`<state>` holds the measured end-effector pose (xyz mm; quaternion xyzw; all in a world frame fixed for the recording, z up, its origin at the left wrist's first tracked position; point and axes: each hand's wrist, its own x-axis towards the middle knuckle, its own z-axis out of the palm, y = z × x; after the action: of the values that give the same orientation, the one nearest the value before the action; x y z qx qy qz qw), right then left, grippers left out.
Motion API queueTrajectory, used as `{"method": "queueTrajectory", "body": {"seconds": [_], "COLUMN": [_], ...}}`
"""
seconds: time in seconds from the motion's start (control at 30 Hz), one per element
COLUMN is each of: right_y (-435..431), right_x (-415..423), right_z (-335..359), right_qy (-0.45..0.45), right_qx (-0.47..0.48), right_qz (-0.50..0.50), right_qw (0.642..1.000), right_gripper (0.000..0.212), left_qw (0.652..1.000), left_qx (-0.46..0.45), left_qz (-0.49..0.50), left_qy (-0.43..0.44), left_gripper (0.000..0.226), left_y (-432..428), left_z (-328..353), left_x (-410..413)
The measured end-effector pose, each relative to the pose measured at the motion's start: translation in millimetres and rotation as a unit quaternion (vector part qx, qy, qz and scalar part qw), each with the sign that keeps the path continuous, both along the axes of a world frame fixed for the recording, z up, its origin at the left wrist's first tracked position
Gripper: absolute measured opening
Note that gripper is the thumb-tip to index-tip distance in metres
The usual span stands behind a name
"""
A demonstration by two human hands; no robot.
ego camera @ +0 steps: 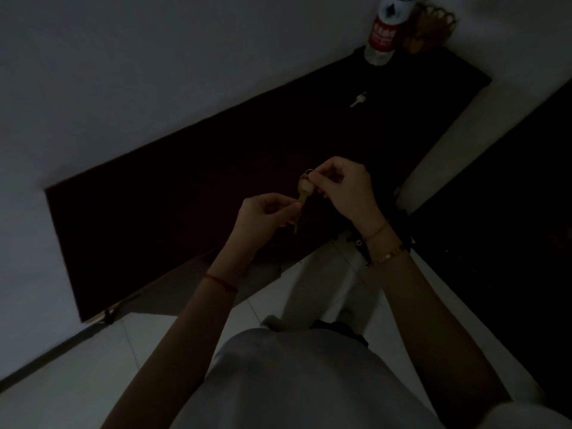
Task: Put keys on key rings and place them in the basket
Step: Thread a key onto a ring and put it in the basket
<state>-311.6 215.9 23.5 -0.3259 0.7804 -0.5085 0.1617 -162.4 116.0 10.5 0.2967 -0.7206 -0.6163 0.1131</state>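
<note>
The scene is dim. My left hand (pixel 268 215) pinches the blade of a yellowish key (pixel 305 188) above the dark tabletop (pixel 185 196). My right hand (pixel 343 184) pinches a thin key ring (pixel 308 172) at the key's round head. The two hands are close together over the table's near right part. A second, silvery key (pixel 358 99) lies flat on the table farther back. A brown wicker basket (pixel 430 27) stands at the table's far corner against the wall.
A white bottle with a red label (pixel 387 26) stands next to the basket at the far end. A pale wall runs along the table's left side. Light floor tiles (pixel 93 366) and my grey shirt lie below.
</note>
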Motion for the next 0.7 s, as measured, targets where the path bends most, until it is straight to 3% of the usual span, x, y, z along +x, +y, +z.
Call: {"method": "queueTrajectory", "body": {"seconds": [0.43, 0.7], "right_y": [128, 191], "right_x": [-122, -185], "right_z": [19, 13], "right_qy": [-0.016, -0.03], "right_qx": [-0.016, -0.014], "right_qz": [-0.093, -0.092], "right_qw": [0.995, 0.995], "right_gripper": [0.006, 0.007], "left_qw": [0.997, 0.996], "left_qx": [0.015, 0.039], "left_qz": [-0.075, -0.073], "left_qy": [0.022, 0.038], "left_gripper": [0.018, 0.011], "left_y": [111, 175], "left_z": [22, 16], "left_x": [-139, -199]}}
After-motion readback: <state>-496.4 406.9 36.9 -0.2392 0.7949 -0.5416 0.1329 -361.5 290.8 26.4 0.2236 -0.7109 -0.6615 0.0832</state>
